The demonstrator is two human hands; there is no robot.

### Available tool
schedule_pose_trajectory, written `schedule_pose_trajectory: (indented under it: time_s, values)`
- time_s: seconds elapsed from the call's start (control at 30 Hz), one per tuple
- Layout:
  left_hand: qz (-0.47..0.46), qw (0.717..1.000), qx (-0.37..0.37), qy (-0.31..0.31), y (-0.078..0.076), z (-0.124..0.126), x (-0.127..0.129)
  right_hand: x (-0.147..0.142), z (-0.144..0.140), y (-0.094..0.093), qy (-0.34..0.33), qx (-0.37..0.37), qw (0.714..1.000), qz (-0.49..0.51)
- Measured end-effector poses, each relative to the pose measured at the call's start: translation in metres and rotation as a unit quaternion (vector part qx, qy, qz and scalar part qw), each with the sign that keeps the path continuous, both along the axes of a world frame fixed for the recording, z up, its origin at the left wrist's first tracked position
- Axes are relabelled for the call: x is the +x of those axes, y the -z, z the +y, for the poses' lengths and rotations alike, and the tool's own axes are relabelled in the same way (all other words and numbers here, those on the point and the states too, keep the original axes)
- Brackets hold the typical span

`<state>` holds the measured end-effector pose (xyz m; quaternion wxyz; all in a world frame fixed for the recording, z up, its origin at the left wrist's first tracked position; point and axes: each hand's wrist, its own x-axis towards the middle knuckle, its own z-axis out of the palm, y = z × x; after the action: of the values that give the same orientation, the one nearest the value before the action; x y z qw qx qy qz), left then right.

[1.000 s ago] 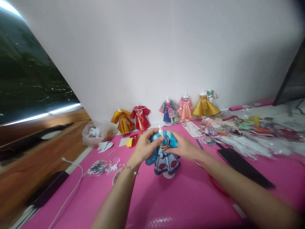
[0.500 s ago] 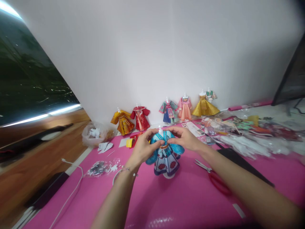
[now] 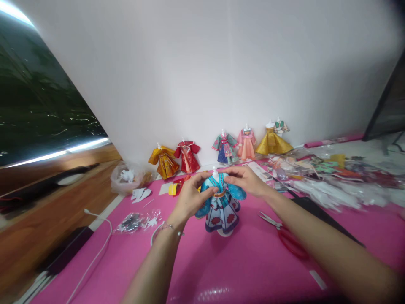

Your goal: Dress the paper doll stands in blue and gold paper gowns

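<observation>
Your left hand (image 3: 190, 198) pinches the left shoulder and sleeve of the small blue paper dress on a white mannequin stand (image 3: 220, 207), fingers closed on the paper, thumb across the chest. Your right hand (image 3: 247, 180) comes in from the other side at collar height, fingertips pressed together on the top of the right shoulder, just beside the white neck knob. The dress stands upright on the pink worktop (image 3: 240, 270), mid-front, white base touching the mat.

Step in hand, as I read it: fitting or straightening the top of the garment on the stand, both hands steadying it (the skirt looks already settled). The next move calls for light pressure only, since paper creases easily and the stand could tip if you push sideways; keep one hand holding while the other adjusts.

Red-handled scissors (image 3: 286, 238) lie on the worktop just right of the dress, under your right forearm, not touched. A dark flat phone-like slab (image 3: 322, 223) sits further right, partly hidden by the arm. Along the white wall stand finished paper dresses: orange (image 3: 164, 162), red (image 3: 187, 155), teal-and-blue (image 3: 225, 148), pink (image 3: 246, 143), gold (image 3: 272, 141). Clear plastic wrappers with paper bits (image 3: 329, 181) are piled at right; a white cable (image 3: 95, 249) trails at left.
</observation>
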<state>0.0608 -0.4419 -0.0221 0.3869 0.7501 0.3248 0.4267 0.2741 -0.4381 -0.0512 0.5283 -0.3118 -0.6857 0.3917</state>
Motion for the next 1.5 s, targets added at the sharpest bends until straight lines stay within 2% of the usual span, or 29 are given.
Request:
schedule_pose_trajectory:
  time_s: [0.17, 0.3, 0.47, 0.63, 0.83, 1.1, 1.3, 1.4, 1.5]
  values:
    - [-0.002, 1.0, 0.017, 0.0, 0.004, 0.001, -0.007, 0.004, -0.004, 0.004, -0.013, -0.005, 1.0, 0.006]
    - [0.016, 1.0, 0.023, 0.011, 0.01, 0.002, -0.02, 0.013, -0.005, 0.017, -0.021, -0.017, 1.0, 0.008]
    - [0.046, 0.998, 0.031, -0.029, 0.017, -0.001, -0.032, 0.022, -0.005, 0.034, 0.0, -0.036, 0.999, 0.015]
    - [0.051, 0.997, 0.019, -0.052, 0.028, -0.006, -0.041, 0.026, -0.01, 0.042, 0.017, -0.046, 0.999, 0.022]
    - [0.05, 0.995, 0.009, -0.085, 0.039, -0.017, -0.048, 0.03, -0.018, 0.043, 0.025, -0.06, 0.998, 0.025]
    - [0.001, 0.989, 0.004, -0.15, 0.05, -0.023, -0.053, 0.033, -0.023, 0.044, 0.055, -0.084, 0.995, 0.015]
    - [-0.011, 0.968, 0.011, -0.251, 0.06, -0.025, -0.056, 0.026, -0.024, 0.032, 0.063, -0.081, 0.995, 0.011]
    - [-0.014, 0.961, -0.016, -0.275, 0.068, -0.036, -0.06, 0.023, -0.033, 0.03, 0.074, -0.069, 0.995, 0.004]
    - [-0.038, 0.961, -0.081, -0.261, 0.078, -0.05, -0.058, 0.02, -0.042, 0.038, 0.083, -0.084, 0.993, 0.016]
